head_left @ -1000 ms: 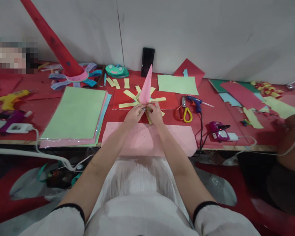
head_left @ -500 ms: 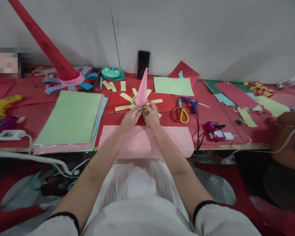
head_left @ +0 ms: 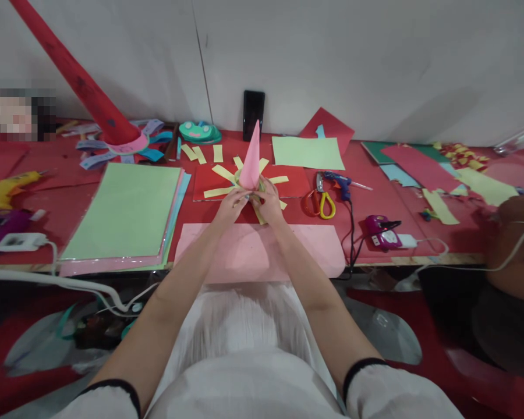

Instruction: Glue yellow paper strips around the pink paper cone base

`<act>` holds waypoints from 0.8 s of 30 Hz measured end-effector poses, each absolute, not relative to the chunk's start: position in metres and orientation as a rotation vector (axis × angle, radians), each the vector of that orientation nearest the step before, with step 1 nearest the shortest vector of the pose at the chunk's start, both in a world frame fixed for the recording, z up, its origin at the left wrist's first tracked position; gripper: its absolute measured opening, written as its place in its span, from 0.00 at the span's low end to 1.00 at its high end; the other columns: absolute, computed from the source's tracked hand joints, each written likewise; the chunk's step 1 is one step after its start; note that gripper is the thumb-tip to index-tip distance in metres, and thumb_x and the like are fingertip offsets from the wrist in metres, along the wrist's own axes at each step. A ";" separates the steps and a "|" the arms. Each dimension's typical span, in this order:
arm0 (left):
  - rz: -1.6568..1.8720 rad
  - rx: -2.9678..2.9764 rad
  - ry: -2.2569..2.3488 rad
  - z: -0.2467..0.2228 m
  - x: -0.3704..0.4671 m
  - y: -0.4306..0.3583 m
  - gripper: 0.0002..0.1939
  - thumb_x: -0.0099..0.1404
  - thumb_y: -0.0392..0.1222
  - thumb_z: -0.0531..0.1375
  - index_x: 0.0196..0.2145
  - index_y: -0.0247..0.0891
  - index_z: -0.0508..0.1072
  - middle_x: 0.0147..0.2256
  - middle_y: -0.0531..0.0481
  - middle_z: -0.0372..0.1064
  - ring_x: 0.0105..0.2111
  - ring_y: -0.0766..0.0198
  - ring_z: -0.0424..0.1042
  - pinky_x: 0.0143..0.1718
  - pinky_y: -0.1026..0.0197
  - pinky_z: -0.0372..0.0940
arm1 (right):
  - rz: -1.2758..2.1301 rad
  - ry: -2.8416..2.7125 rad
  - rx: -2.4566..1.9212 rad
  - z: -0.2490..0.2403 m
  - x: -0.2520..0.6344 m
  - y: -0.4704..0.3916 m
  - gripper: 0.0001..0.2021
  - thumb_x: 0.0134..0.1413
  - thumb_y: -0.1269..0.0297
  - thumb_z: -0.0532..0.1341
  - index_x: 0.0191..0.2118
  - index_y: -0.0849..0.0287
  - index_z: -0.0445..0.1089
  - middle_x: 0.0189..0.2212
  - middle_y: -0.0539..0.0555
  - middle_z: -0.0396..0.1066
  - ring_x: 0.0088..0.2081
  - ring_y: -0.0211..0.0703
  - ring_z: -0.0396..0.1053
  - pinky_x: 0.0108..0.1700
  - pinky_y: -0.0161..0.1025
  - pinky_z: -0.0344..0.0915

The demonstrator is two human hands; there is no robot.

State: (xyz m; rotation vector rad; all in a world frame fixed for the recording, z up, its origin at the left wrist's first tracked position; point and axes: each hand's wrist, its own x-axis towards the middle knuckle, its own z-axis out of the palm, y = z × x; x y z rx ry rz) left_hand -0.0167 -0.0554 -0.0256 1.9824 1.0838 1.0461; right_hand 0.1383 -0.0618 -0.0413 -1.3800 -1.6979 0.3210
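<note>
A pink paper cone (head_left: 251, 160) stands point up in the middle of the red table, with yellow paper strips (head_left: 223, 173) fanning out around its base. My left hand (head_left: 233, 205) has its fingers closed at the near left of the base. At the near right, my right hand (head_left: 268, 199) pinches the same base, one strip (head_left: 259, 215) sticking out below it. What exactly lies between the fingertips is partly hidden. Under the cone is a red sheet (head_left: 299, 181), and nearer me a pink sheet (head_left: 262, 250) hangs over the table edge.
Right of my hands lie scissors (head_left: 326, 205) and a blue glue gun (head_left: 341, 183) with a black cord. A stack of green sheets (head_left: 126, 209) is on the left. A phone (head_left: 254, 115) leans on the wall. Another person's arm (head_left: 517, 244) is at the far right.
The cone has tilted very slightly to the left. My hands have stayed at its base, with only small finger shifts.
</note>
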 end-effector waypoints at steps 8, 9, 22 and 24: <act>1.055 1.822 1.051 -0.042 -0.017 -0.043 0.20 0.66 0.52 0.48 0.39 0.37 0.75 0.41 0.43 0.71 0.43 0.61 0.70 0.48 0.56 0.64 | 0.252 -1.717 -1.381 -0.045 0.140 -0.059 0.08 0.51 0.69 0.59 0.32 0.51 0.76 0.57 0.50 0.63 0.63 0.49 0.51 0.62 0.56 0.55; 1.058 1.811 1.052 -0.042 -0.017 -0.043 0.21 0.66 0.53 0.48 0.39 0.37 0.75 0.41 0.43 0.71 0.43 0.60 0.70 0.48 0.56 0.64 | 0.248 -1.715 -1.379 -0.046 0.140 -0.059 0.08 0.51 0.69 0.59 0.32 0.52 0.76 0.57 0.50 0.63 0.63 0.49 0.51 0.62 0.55 0.55; 0.957 1.592 0.963 -0.029 -0.024 -0.045 0.19 0.64 0.51 0.52 0.41 0.38 0.76 0.44 0.44 0.73 0.47 0.60 0.70 0.52 0.56 0.63 | 0.294 -1.704 -1.382 -0.042 0.140 -0.060 0.10 0.48 0.72 0.58 0.31 0.51 0.76 0.57 0.49 0.61 0.64 0.49 0.48 0.63 0.56 0.53; 0.943 1.595 0.970 -0.029 -0.024 -0.045 0.19 0.64 0.52 0.53 0.41 0.38 0.77 0.42 0.45 0.74 0.45 0.59 0.71 0.49 0.56 0.64 | 0.302 -1.709 -1.388 -0.041 0.139 -0.060 0.10 0.48 0.73 0.58 0.31 0.52 0.76 0.58 0.49 0.61 0.64 0.49 0.48 0.63 0.55 0.53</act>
